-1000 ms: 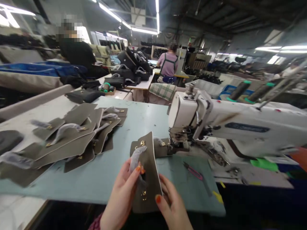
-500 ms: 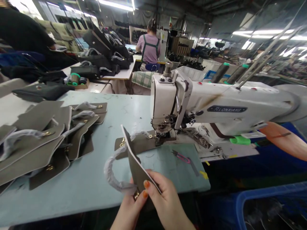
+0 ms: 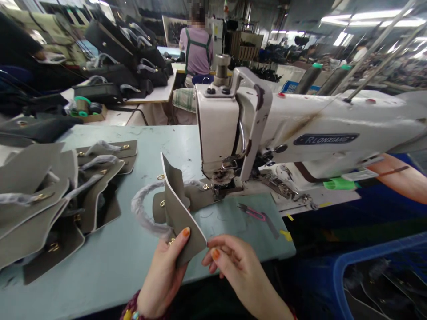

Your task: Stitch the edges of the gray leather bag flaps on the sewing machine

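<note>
My left hand [image 3: 167, 266] is closed on a grey-brown bag panel [image 3: 183, 218] with a pale edge, thumb across its face. The panel is tilted upright above the table, and its plastic-wrapped handle [image 3: 142, 206] loops out to the left. At the panel's lower right corner is my right hand [image 3: 233, 262], thumb off the panel and fingers loosely curled; one fingertip meets or nearly meets the edge. Behind, another bag panel [image 3: 203, 200] with a gold ring lies flat, its right end under the head of the sewing machine [image 3: 218, 129].
A pile of similar panels [image 3: 63, 186] covers the table's left side. Pink-handled thread snips [image 3: 255, 213] lie right of the held panel. A blue basket [image 3: 336, 266] with panels stands at lower right. Another person's arm [image 3: 396, 178] shows behind the machine.
My right hand has let go of the panel face and shifted right to its corner. My left hand keeps its hold, with the panel moved slightly left and up. The camera view has shifted.
</note>
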Demonstrator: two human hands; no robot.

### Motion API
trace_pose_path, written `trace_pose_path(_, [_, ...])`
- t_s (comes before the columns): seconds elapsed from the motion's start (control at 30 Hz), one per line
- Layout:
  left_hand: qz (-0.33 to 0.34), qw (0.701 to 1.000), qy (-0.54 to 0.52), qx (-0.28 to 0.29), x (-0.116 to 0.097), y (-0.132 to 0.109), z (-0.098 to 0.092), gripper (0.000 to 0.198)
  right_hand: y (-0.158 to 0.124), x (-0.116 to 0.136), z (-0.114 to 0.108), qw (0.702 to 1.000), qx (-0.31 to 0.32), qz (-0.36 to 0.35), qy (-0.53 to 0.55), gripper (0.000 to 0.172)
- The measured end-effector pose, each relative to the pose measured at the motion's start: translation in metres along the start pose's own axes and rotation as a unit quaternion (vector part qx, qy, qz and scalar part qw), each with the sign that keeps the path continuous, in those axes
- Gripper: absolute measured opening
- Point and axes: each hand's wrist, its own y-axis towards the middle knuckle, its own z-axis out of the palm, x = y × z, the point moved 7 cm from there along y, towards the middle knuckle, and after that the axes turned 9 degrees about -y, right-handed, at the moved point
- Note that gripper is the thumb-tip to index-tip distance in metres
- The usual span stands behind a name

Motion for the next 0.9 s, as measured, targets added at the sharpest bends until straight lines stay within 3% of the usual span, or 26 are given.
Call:
trace_pose_path(0.1, [-0.012,1.000,0.010,0.011,-0.001,0.008,0.006,0.036,0.016,0.002,0.003,1.000,0.005,-0.001,-0.021,0.033])
trace_pose_path(0.23, [0.002,0.999,0.024,0.025,-0.010,0.028,0.021,0.033,0.045,0.004,-0.001,0.998,-0.036,-0.020,-0.048,0.038])
trace_pose_path(0.5, [0.066,0.993,0.062,0.074,-0.027,0.085,0.063,0.036,0.096,-0.006,-0.024,0.993,-0.116,-0.012,0.020,0.041])
trace_pose_path(0.63, [0.075,0.987,0.101,0.098,-0.031,0.095,0.075,0.031,0.104,-0.011,-0.027,0.991,-0.134,-0.011,0.023,0.047])
trace_pose_path(0.77, [0.077,0.987,0.122,0.075,-0.040,0.098,0.079,0.035,0.106,-0.013,-0.025,0.987,-0.154,0.000,0.037,0.044])
trace_pose_path(0.9, [0.072,0.986,0.117,0.091,-0.042,0.098,0.085,0.033,0.105,-0.015,-0.026,0.983,-0.177,0.017,0.050,0.045])
